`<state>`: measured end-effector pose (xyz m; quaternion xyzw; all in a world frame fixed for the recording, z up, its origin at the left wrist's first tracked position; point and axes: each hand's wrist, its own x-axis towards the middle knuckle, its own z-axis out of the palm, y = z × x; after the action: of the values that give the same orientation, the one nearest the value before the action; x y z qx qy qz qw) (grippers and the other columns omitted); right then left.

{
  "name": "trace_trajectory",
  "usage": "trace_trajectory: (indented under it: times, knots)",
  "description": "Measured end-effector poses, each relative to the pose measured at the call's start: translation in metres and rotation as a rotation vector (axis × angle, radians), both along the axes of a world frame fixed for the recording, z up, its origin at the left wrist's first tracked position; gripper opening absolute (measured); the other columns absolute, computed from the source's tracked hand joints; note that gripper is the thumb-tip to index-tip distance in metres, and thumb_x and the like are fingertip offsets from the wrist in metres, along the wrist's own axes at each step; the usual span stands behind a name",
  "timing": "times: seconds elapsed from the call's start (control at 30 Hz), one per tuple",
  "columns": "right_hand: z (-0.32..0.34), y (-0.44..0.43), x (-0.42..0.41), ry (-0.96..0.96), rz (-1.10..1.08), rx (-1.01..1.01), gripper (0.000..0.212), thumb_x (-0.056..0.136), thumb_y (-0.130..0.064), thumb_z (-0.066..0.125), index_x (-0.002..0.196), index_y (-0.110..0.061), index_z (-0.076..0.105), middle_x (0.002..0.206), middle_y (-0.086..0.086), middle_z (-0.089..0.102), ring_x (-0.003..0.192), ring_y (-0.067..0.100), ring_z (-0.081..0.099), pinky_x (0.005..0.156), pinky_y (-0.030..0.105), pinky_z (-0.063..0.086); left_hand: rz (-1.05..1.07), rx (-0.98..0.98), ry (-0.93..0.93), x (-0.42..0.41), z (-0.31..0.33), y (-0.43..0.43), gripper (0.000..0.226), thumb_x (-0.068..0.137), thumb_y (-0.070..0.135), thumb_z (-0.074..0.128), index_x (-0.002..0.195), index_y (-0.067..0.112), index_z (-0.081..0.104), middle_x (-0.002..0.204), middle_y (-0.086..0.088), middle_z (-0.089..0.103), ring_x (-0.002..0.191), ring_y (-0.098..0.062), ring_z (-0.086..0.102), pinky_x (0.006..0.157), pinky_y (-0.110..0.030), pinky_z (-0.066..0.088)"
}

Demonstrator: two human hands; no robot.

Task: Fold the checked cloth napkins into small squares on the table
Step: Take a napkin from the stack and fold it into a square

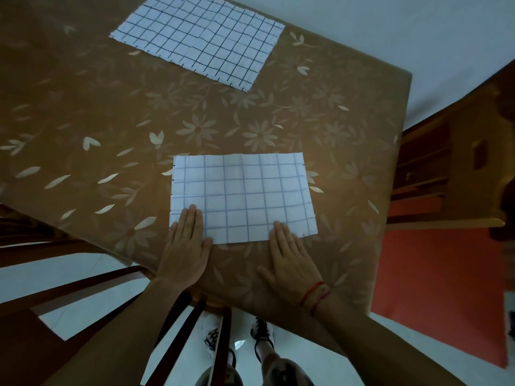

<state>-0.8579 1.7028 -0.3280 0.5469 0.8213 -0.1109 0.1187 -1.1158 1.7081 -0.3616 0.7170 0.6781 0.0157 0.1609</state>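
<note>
Head view, looking steeply down on a table (pixel 111 121) under a brown cloth printed with pale flowers and leaves.

Near napkin (pixel 242 196): centre of frame, slightly right, close to the table's lower edge. White with a faint checked grid. It lies flat as a wide rectangle, with a faint vertical crease near the middle.

Far napkin (pixel 200 37): top of frame, left of centre, well apart from the near one. Its grid lines are darker, and it lies flat and skewed to the frame. The top edge is cut off by the frame.

Left hand (pixel 186 246): flat, fingers straight and held together. The fingers lie on the near napkin's lower left corner, with the palm on the tablecloth below it.

Right hand (pixel 289 254): flat, fingers straight. The fingertips rest on the napkin's lower edge toward the right corner, the palm is on the tablecloth, and the thumb is splayed out to the left. A red thread bracelet (pixel 315 293) circles the wrist.

Neither hand pinches or lifts any cloth.

Surroundings: dark wooden chair slats (pixel 69 274) at lower left. Wooden furniture (pixel 446 168) at the right edge, with a red mat (pixel 434 274) below it on a pale floor. Two laced shoes (pixel 211 332) show at bottom centre, under the table's edge.
</note>
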Motion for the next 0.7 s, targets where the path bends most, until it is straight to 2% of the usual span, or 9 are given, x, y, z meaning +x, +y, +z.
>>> trace_trajectory:
  times: [0.1, 0.23, 0.4, 0.53, 0.63, 0.7]
  knots:
    - [0.002, 0.002, 0.029, -0.053, -0.032, 0.013, 0.087, 0.092, -0.064, 0.022, 0.145, 0.004, 0.029, 0.153, 0.022, 0.024, 0.143, 0.033, 0.023, 0.114, 0.045, 0.020, 0.004, -0.001, -0.012, -0.001, 0.000, 0.000, 0.070, 0.095, 0.048, 0.008, 0.153, 0.009, 0.003, 0.161, -0.006, -0.004, 0.148, -0.019, -0.007, 0.119, -0.040, 0.001]
    - [0.004, 0.005, 0.058, -0.090, -0.090, 0.030, 0.091, 0.092, -0.066, 0.007, 0.145, 0.004, 0.029, 0.152, 0.023, 0.025, 0.143, 0.034, 0.023, 0.115, 0.045, 0.021, 0.002, -0.006, -0.033, -0.002, 0.002, 0.001, 0.068, 0.095, 0.046, 0.006, 0.153, 0.011, -0.001, 0.161, -0.004, -0.007, 0.147, -0.016, -0.011, 0.118, -0.038, -0.002]
    - [0.003, 0.006, 0.067, -0.058, -0.116, 0.048, 0.087, 0.091, -0.064, 0.019, 0.145, 0.005, 0.029, 0.153, 0.023, 0.025, 0.143, 0.035, 0.022, 0.116, 0.046, 0.023, -0.011, -0.008, -0.052, -0.005, 0.004, 0.002, 0.070, 0.093, 0.046, 0.004, 0.153, 0.011, 0.002, 0.161, -0.005, -0.004, 0.147, -0.018, -0.007, 0.119, -0.040, 0.003]
    - [0.006, 0.009, 0.062, 0.007, -0.156, 0.025, 0.083, 0.090, -0.059, 0.022, 0.146, 0.003, 0.028, 0.154, 0.022, 0.023, 0.145, 0.034, 0.017, 0.117, 0.047, 0.021, -0.010, -0.005, -0.051, -0.004, 0.006, 0.002, 0.070, 0.093, 0.046, 0.005, 0.153, 0.011, 0.005, 0.161, -0.005, -0.003, 0.148, -0.019, -0.006, 0.118, -0.040, 0.004]
    - [0.009, 0.016, 0.062, 0.135, -0.289, 0.076, 0.070, 0.090, -0.053, 0.031, 0.138, -0.004, 0.040, 0.147, 0.018, 0.035, 0.137, 0.037, 0.031, 0.109, 0.051, 0.035, 0.053, -0.018, -0.123, 0.001, 0.011, 0.003, 0.065, 0.096, 0.039, 0.015, 0.153, 0.010, 0.009, 0.162, -0.006, 0.000, 0.148, -0.018, -0.005, 0.118, -0.038, 0.001]
    - [0.012, 0.026, 0.062, 0.250, -0.474, 0.094, 0.056, 0.089, -0.049, 0.042, 0.131, -0.012, 0.047, 0.130, 0.012, 0.047, 0.119, 0.035, 0.046, 0.094, 0.046, 0.047, 0.107, 0.006, -0.175, 0.003, 0.016, 0.005, 0.058, 0.100, 0.032, 0.026, 0.153, 0.009, 0.016, 0.161, -0.009, 0.006, 0.149, -0.022, 0.001, 0.119, -0.039, 0.005]
